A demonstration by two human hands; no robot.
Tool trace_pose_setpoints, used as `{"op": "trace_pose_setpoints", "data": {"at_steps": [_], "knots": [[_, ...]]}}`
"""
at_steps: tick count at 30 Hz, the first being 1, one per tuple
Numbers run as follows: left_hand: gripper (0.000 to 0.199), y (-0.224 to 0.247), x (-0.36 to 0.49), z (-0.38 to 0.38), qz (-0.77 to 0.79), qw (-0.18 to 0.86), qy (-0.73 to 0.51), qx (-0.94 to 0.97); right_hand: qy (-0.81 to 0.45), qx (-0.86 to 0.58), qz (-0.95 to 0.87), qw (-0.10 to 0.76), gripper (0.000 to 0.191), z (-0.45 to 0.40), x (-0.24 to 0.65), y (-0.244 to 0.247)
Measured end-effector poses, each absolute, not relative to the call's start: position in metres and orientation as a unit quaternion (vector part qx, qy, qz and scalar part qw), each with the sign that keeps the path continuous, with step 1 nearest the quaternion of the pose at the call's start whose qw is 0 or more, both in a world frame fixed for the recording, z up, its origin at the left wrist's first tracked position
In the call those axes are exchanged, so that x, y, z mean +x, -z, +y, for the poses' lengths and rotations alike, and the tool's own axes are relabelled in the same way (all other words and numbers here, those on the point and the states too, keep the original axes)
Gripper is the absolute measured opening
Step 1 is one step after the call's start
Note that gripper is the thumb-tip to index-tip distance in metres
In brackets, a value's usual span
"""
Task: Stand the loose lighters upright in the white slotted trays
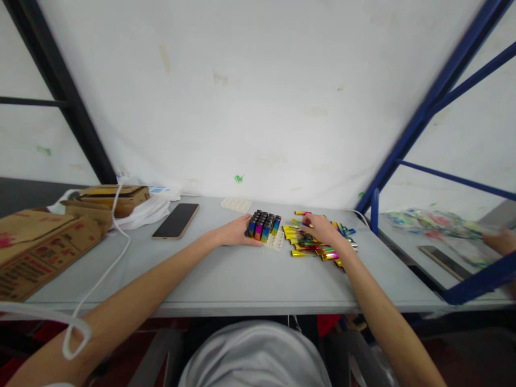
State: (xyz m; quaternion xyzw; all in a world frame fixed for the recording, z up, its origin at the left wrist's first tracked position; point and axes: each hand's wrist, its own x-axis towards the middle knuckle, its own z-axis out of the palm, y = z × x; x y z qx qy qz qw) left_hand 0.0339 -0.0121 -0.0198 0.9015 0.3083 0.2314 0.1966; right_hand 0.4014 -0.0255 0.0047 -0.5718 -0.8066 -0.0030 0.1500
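Observation:
Fingers and thumb of my left hand [236, 232] wrap the left side of a pale plastic tray [276, 242] with round sockets. Upright in it stand several shiny rainbow-coloured lighters [264, 226] with dark tops, packed in rows. The right edge of the tray shows bare sockets. To the right lies a loose pile of metallic lighters [310, 248], mostly yellow-gold with some pink, blue and red. Over the pile's back left part, my right hand [322, 228] has thumb and forefinger closed around a yellow lighter; the fingertips are partly hidden.
A second pale tray [236, 205] lies near the wall. Left of it are a phone [176, 221], cardboard boxes [52, 247] and a white cable [121, 244]. Beyond the blue frame [403, 134] at right, another person's hand [502, 241] is beside plastic bags [435, 223] and a phone.

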Motion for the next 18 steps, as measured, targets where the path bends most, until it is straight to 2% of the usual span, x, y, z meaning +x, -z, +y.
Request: {"op": "trace_pose_setpoints", "data": {"at_steps": [5,12,15,18], "knots": [[0.075,0.02,0.033,-0.012,0.306,0.194,-0.232,0.903,-0.054,-0.546,-0.783,0.294,0.022,-0.024,0.388,-0.017],[0.08,0.021,0.033,-0.012,0.317,0.207,-0.232,0.896,-0.364,-0.439,-0.636,0.52,0.051,-0.013,0.341,-0.032],[0.08,0.02,0.033,-0.012,0.315,0.209,-0.238,0.895,-0.418,-0.41,-0.581,0.565,0.058,-0.012,0.328,-0.027],[0.079,0.02,0.033,-0.011,0.315,0.213,-0.237,0.894,-0.41,-0.413,-0.576,0.574,0.059,-0.015,0.323,-0.016]]}}
